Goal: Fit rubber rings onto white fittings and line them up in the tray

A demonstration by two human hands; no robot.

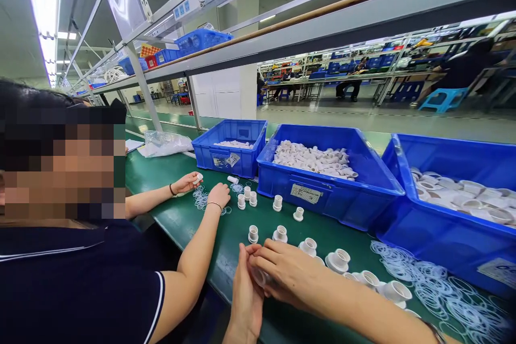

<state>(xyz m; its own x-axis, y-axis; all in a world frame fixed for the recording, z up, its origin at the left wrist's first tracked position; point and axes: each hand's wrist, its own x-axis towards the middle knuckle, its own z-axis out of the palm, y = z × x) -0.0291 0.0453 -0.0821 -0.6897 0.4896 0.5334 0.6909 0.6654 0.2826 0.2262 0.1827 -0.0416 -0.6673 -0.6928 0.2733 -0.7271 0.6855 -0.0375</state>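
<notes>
My left hand (246, 293) and my right hand (284, 269) meet over the front edge of the green bench. Between them they grip a white plastic fitting (260, 277), mostly hidden by my fingers. Just beyond stand several similar white fittings, short stepped tubes with a flange, such as this one (337, 260); more run off to the right under my right forearm. A loose heap of thin, pale translucent rings (439, 285) lies to the right of that forearm.
Blue bins (306, 193) of white parts line the bench's (237, 226) back. At left, a co-worker (80, 279) holds a small white fitting (197, 178) beside another ring pile (200, 199). A plastic bag (165, 144) lies farther back. A metal shelf rail (322, 24) crosses overhead.
</notes>
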